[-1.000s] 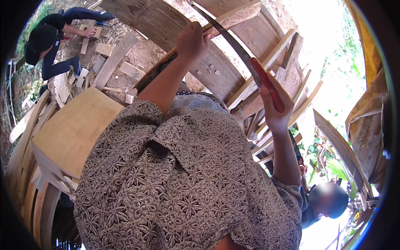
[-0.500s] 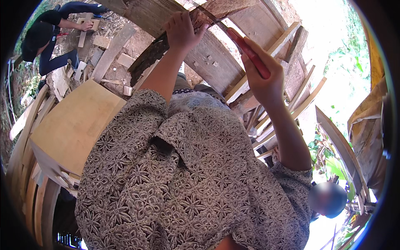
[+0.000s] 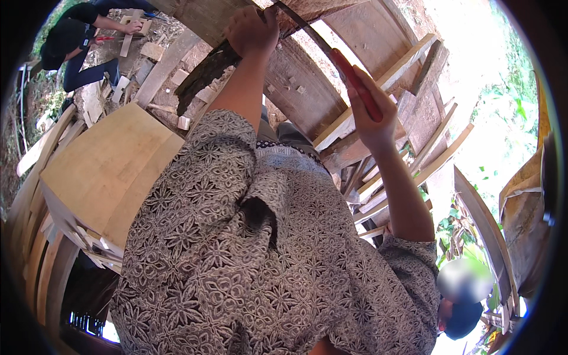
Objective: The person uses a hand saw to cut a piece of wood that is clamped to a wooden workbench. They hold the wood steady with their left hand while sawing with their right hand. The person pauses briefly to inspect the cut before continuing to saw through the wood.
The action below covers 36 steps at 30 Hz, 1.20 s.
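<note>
Standing over an outdoor work yard of bare earth littered with wood offcuts, the person leans above a heap of rough timber. Broad curved planks (image 3: 307, 89), weathered brown and coarse-grained, arch across the top of the view, and thinner pale slats (image 3: 414, 160) fan out beneath them to the right, with bright green leaves beyond. To the left lies a stack of flat, smooth, light yellow boards (image 3: 100, 171) with squared edges.

The left hand (image 3: 253, 29) is clenched around the upper end of a dark, rough, bark-like strip of wood (image 3: 204, 74) that slants down to the left over the planks. The right hand (image 3: 371, 109) is wrapped tightly round the red handle of a long knife (image 3: 328, 50), whose thin, dark, slightly curved blade runs up and left to meet the strip just beside the left hand. A patterned grey-brown shirt (image 3: 248, 260) fills the lower middle.

At the upper left another person (image 3: 77, 41) in dark clothes crouches among scraps, well apart.
</note>
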Each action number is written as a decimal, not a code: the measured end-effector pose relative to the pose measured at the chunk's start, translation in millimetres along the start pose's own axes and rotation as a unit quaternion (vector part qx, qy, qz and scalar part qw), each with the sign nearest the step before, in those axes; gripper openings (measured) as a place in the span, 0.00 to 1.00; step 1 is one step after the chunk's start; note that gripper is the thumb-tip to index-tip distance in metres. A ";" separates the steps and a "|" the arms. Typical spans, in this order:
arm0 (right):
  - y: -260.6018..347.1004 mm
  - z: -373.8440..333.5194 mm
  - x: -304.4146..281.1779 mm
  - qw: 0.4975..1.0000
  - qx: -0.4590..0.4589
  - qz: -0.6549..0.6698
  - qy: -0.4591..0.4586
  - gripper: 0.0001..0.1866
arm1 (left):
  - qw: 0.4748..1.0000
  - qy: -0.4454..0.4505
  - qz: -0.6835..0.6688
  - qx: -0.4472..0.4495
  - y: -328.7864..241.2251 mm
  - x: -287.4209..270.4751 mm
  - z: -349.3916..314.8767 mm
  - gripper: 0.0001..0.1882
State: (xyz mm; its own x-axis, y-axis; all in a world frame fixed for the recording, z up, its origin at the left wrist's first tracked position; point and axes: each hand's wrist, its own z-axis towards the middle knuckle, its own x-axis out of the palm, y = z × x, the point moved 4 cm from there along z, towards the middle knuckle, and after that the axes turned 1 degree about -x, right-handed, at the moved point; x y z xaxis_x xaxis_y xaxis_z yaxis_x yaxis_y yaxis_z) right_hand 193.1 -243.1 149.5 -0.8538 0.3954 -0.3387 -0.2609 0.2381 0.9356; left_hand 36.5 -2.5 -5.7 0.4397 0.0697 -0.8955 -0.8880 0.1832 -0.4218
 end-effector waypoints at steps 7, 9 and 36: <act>-23.7 -36.1 -8.9 0.994 -0.008 -0.109 0.000 0.26 | 0.996 -0.034 0.080 -0.032 -4.8 20.7 1.5 0.24; -2.9 -42.3 -17.2 0.992 -0.018 -0.122 0.008 0.26 | 0.995 -0.039 0.091 -0.031 3.2 19.6 0.6 0.24; 27.4 -1.9 4.6 0.994 -0.056 -0.026 0.093 0.25 | 0.991 -0.071 0.103 -0.053 14.1 14.1 -2.2 0.18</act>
State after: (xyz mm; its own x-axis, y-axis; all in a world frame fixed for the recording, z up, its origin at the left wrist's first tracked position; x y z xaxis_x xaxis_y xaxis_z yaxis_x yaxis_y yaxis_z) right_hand 181.2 -236.5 173.8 -0.9036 0.2114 -0.3725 -0.3469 0.1487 0.9260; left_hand 29.9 -1.1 -24.6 0.2557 0.2337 -0.9381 -0.9666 0.0463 -0.2520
